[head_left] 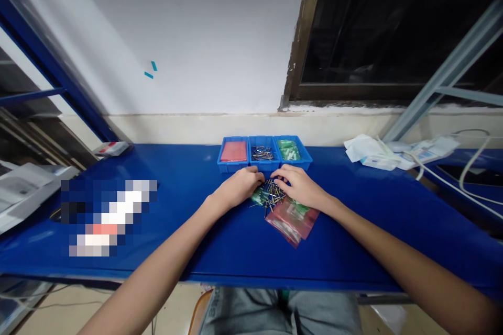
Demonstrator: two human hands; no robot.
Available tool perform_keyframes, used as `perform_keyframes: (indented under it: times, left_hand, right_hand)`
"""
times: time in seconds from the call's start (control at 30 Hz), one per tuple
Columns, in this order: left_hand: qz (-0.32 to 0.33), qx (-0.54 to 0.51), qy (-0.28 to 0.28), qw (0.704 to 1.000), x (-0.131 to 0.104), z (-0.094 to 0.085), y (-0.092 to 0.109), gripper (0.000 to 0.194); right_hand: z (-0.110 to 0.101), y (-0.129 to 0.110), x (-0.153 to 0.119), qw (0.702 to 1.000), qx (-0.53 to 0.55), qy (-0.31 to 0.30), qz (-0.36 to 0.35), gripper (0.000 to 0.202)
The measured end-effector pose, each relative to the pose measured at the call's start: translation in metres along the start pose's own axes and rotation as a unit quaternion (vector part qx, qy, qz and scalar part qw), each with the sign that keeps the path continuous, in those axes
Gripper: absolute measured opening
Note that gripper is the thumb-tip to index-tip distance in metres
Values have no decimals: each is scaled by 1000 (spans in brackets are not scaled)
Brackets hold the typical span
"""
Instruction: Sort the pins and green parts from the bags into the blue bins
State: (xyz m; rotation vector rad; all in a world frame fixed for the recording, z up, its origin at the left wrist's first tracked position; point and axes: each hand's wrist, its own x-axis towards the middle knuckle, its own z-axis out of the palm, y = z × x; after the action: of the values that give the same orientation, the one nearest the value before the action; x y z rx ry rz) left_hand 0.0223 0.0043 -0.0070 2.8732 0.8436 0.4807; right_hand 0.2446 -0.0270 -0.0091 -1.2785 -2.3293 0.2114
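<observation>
A loose pile of metal screws (275,194) lies on the blue table in front of three blue bins. My left hand (245,184) is at the pile's left edge, its fingers curled together; what they hold, if anything, is hidden. Over the pile's right side is my right hand (299,184), its fingers bent and apart. Small green bags (259,197) lie partly under the screws. Pink plastic bags (293,219) are spread just below my right hand. The bins hold pink bags (233,151), screws (262,153) and green bags (288,149), from left to right.
White papers and packets (377,153) lie at the back right, with white cables (451,180) beside them. Papers (31,188) are stacked at the far left, near a pixelated patch. A small packet (113,148) sits at the back left. The wall stands behind the bins.
</observation>
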Motion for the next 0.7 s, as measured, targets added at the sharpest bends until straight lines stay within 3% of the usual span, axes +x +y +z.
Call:
perform_keyframes:
  times: [0.23, 0.43, 0.57, 0.7]
  left_hand:
    - [-26, -67, 15, 997, -2, -8, -1, 20]
    - [-72, -166, 23, 983, -3, -17, 8, 18]
    - [-64, -131, 42, 988, -5, -12, 5, 12]
    - [-75, -102, 2, 992, -8, -12, 4, 9]
  right_hand:
    - [-5, 5, -1, 999, -36, 23, 19, 21]
    - [-9, -23, -3, 1000, 14, 19, -5, 20]
    - [-11, -37, -5, 998, 56, 25, -14, 20]
    - [-11, -37, -4, 998, 60, 26, -18, 21]
